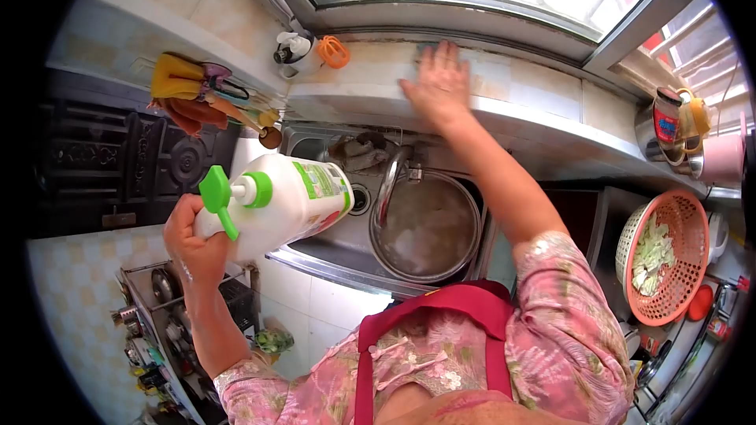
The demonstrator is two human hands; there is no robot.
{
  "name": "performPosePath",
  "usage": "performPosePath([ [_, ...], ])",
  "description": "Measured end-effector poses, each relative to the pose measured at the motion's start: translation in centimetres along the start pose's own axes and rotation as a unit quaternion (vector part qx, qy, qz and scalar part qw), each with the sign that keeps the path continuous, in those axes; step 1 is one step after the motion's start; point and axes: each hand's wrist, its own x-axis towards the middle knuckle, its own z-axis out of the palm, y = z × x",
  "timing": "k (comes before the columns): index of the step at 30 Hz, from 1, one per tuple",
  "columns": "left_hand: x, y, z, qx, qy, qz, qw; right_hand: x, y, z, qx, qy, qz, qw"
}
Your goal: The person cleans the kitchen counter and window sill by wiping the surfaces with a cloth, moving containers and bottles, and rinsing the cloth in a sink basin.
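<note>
My left hand (198,240) is wrapped round the handle of a large white bottle (276,197) with a green pump top, held up over the left side of the sink. My right hand (441,83) lies on the tiled window ledge (528,83), fingers spread, over a dark grey cloth or pad (428,49) that is mostly hidden beneath the fingertips. Below, in the steel sink (339,248), a large round metal basin (425,228) holds cloudy water under the curved faucet (390,181).
An orange-handled item (333,52) and a small pump bottle (293,49) stand at the ledge's left end. Gloves (177,79) hang at the left wall. A pink colander (677,267) with chopped greens sits at right, below a jar (668,118). A rack (161,323) stands lower left.
</note>
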Motion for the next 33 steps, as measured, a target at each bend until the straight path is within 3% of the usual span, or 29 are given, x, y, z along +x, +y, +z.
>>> performPosePath([
  [2,0.2,-0.4,-0.1,-0.004,-0.001,0.010,1.000,1.2,-3.5,2.8,0.032,0.087,-0.034,0.995],
  [4,0.6,-0.6,0.0,-0.036,0.029,0.005,0.999,1.2,-5.4,1.6,0.073,0.091,-0.077,0.990],
  [6,1.3,0.5,0.1,-0.086,0.030,0.001,0.996,0.6,-5.4,1.8,0.076,0.029,-0.243,0.967],
  [9,3.4,3.1,0.1,-0.049,0.038,0.046,0.997,-2.8,-1.7,1.4,0.073,0.171,-0.297,0.937],
  [12,6.5,7.2,1.5,0.007,0.073,0.134,0.988,-5.4,6.5,0.0,0.035,0.212,-0.224,0.951],
  [16,10.5,14.2,5.9,-0.075,0.065,0.167,0.981,-10.9,18.7,-2.3,-0.057,0.282,-0.115,0.951],
  [19,13.5,19.7,9.7,-0.063,0.041,0.275,0.958,-15.4,25.3,-4.9,-0.103,0.228,0.012,0.968],
  [21,14.8,23.5,12.6,-0.046,0.024,0.263,0.963,-17.1,28.9,-5.3,-0.158,0.309,0.026,0.938],
  [23,16.2,26.6,15.6,-0.077,-0.006,0.312,0.947,-18.7,31.7,-5.8,-0.141,0.371,0.037,0.917],
  [26,16.6,29.7,19.3,-0.120,-0.047,0.320,0.939,-21.1,34.0,-6.5,-0.045,0.419,0.141,0.896],
  [29,17.5,30.6,21.4,-0.111,-0.071,0.330,0.935,-21.1,35.3,-5.1,0.084,0.486,0.237,0.837],
  [30,17.7,30.7,21.9,-0.107,-0.077,0.335,0.933,-20.0,35.1,-3.9,0.085,0.467,0.257,0.842],
  [32,17.8,30.7,22.4,-0.063,-0.068,0.322,0.942,-17.2,30.9,-2.1,0.060,0.538,0.265,0.798],
  [33,18.2,30.6,22.5,-0.041,-0.060,0.316,0.946,-16.3,28.0,-1.8,0.127,0.495,0.261,0.819],
])
